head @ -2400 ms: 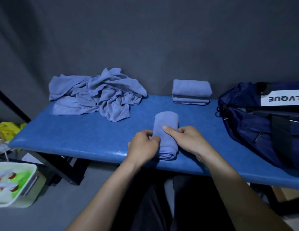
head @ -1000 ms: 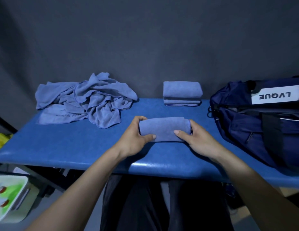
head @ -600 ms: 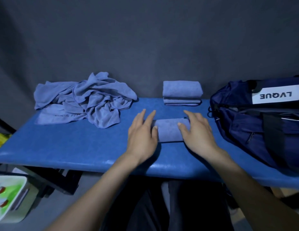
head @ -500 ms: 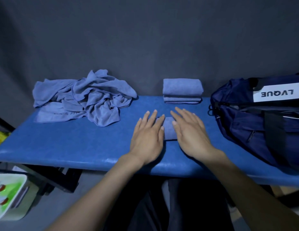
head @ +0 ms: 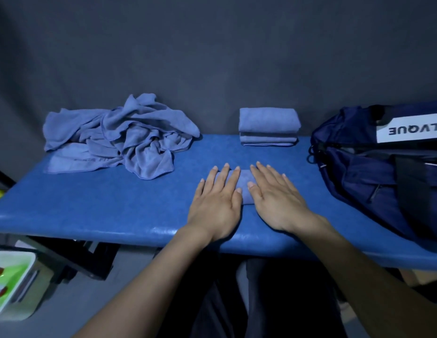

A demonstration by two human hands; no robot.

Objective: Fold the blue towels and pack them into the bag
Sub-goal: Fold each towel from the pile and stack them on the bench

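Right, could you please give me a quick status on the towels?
Left hand and right hand flat on folded towel. Folded stack behind it, pile unfolded. Bag unobstructed.

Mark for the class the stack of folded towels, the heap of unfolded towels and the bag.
stack of folded towels (head: 268,119), head view, top towel's upper face.
heap of unfolded towels (head: 129,137), head view, crumpled middle.
bag (head: 359,176), head view, dark blue side panel.

Folded towel mostly hidden under both flat hands; bag cut by right edge; tray cut at left.
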